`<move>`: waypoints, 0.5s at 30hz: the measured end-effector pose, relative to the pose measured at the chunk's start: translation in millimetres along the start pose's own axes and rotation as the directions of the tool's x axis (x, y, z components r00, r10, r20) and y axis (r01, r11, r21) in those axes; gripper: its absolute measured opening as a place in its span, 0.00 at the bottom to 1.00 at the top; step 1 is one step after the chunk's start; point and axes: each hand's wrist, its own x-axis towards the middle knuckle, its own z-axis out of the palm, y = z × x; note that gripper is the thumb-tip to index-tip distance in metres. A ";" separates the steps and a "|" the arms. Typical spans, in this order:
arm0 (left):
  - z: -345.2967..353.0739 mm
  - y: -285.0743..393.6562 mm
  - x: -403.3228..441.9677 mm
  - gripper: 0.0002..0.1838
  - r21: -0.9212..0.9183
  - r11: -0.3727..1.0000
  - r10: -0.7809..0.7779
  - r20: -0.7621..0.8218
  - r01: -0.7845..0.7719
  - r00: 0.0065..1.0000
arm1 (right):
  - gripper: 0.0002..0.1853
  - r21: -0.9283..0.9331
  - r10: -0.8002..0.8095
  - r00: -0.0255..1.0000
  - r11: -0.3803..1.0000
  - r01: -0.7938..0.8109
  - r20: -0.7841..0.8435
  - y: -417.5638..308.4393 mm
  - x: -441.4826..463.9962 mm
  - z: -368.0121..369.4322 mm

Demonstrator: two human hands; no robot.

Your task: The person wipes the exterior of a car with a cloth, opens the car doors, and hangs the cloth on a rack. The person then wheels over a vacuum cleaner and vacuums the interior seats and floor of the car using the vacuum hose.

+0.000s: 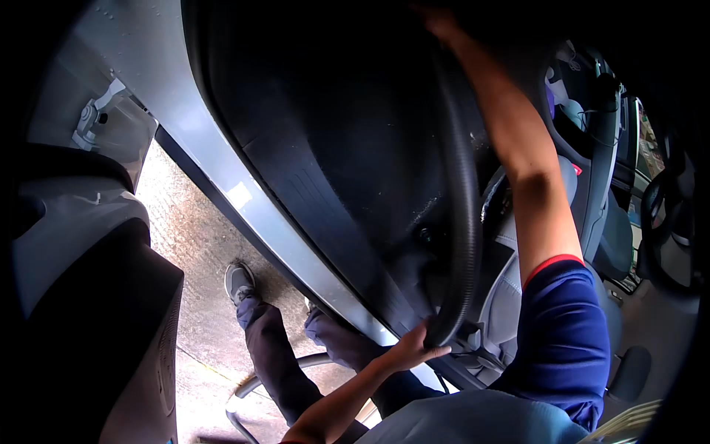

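Observation:
A black ribbed vacuum hose (464, 200) runs lengthwise through the car's front footwell. My left hand (411, 348) is closed around its lower part, beside the door sill. Stretched far forward, my right hand (441, 26) is near the hose's upper end, deep in shadow. Its fingers and whatever they may hold are hidden in the dark. Below the hose lies the dark footwell floor (355, 163), with a few pale specks on it.
The silver door sill (274, 214) crosses diagonally, and an open car door (89, 192) stands at left. A grey seat (506, 296) is right of the hose, with a steering wheel (669, 237) farther right. A grey hose loop (248, 388) lies near my feet on concrete (196, 296).

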 end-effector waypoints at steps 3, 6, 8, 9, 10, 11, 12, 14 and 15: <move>9.3 -8.5 -2.6 0.35 -0.012 1.000 0.004 0.176 -0.002 0.984 | 0.40 -0.092 -0.202 0.973 0.973 0.213 0.115 14.8 -16.4 8.7; 17.9 -28.1 -9.1 0.39 0.013 1.000 0.012 0.271 -0.016 0.963 | 0.34 -0.308 -0.102 0.946 0.930 0.200 0.307 7.6 -58.0 -54.5; 13.4 -26.3 -17.9 0.40 -0.041 0.999 -0.020 0.263 0.032 0.964 | 0.36 -0.466 0.035 0.964 0.879 0.095 0.262 57.0 -49.3 -103.8; 12.4 -26.2 -19.9 0.40 -0.065 0.996 -0.036 0.263 0.055 0.964 | 0.35 -0.574 0.107 0.977 0.819 0.017 0.182 79.1 -47.1 -129.7; 14.8 -31.1 -22.5 0.41 -0.094 0.995 -0.011 0.222 0.033 0.975 | 0.34 -0.575 0.127 0.975 0.818 0.000 0.180 109.2 -44.3 -157.4; 15.2 -43.7 -26.1 0.43 -0.105 0.990 -0.065 0.244 0.093 0.968 | 0.32 -0.577 0.156 0.971 0.816 -0.022 0.183 125.9 -54.2 -173.5; 12.7 -38.2 -29.3 0.43 -0.041 0.994 -0.088 0.303 0.105 0.949 | 0.32 -0.544 0.198 0.961 0.837 -0.063 0.192 130.3 -66.7 -182.0; 11.0 -27.2 -31.2 0.42 0.019 0.990 -0.140 0.363 0.143 0.921 | 0.33 -0.610 0.213 0.919 0.791 0.036 0.331 134.8 -98.2 -204.6; 13.7 -37.7 -35.4 0.41 0.046 0.988 -0.156 0.390 0.150 0.907 | 0.33 -0.635 0.221 0.890 0.767 0.093 0.398 134.3 -112.1 -214.1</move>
